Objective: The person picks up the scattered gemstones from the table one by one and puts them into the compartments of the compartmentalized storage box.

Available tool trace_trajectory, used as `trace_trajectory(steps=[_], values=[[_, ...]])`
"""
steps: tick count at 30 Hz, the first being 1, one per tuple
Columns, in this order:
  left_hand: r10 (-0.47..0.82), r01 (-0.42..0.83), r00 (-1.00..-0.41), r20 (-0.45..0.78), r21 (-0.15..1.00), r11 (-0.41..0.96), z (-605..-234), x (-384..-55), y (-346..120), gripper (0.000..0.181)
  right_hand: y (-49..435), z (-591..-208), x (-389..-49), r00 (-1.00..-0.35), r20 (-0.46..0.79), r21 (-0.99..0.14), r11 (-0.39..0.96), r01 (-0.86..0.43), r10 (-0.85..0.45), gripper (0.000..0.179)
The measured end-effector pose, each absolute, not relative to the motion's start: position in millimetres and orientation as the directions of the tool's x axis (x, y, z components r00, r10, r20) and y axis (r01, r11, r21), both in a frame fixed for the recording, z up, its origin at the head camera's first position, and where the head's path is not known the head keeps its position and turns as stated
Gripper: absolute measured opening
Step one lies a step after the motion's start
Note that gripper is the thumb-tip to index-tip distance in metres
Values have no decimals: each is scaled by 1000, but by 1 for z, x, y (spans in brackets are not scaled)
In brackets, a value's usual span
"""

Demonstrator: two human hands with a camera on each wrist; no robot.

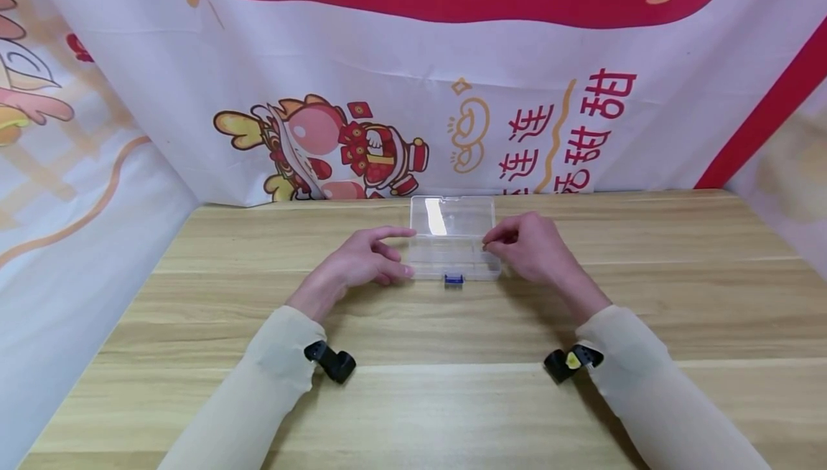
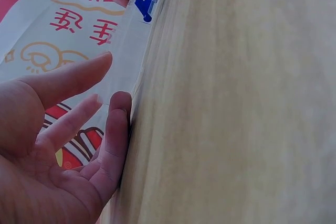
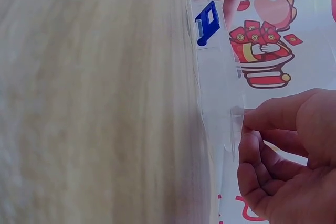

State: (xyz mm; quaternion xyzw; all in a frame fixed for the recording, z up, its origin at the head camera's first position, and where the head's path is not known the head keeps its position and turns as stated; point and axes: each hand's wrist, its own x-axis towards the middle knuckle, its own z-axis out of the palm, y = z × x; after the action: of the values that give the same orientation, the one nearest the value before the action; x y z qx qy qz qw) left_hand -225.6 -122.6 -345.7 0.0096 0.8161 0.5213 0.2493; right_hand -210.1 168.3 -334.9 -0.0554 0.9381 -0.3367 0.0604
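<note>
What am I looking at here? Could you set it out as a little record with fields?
Worker: a person, bare-handed, in pale sleeves
Main object: clear plastic box
Lid: clear lid, open, on the far side
Latch: blue latch, on the near side
Left hand: left hand, fingers spread at the box's left side
Right hand: right hand, thumb and fingertips together at the box's right side; anything held is unclear
Surface: wood-grain table
Backdrop: printed cloth
</note>
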Motion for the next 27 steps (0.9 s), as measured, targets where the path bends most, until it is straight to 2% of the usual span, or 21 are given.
trace_trajectory(steps=[27], values=[[275,-244,-873,-402,850,467,-347,-227,-123,63,168,-333,-210,-976,-73,-608,785,-120,-206,15]])
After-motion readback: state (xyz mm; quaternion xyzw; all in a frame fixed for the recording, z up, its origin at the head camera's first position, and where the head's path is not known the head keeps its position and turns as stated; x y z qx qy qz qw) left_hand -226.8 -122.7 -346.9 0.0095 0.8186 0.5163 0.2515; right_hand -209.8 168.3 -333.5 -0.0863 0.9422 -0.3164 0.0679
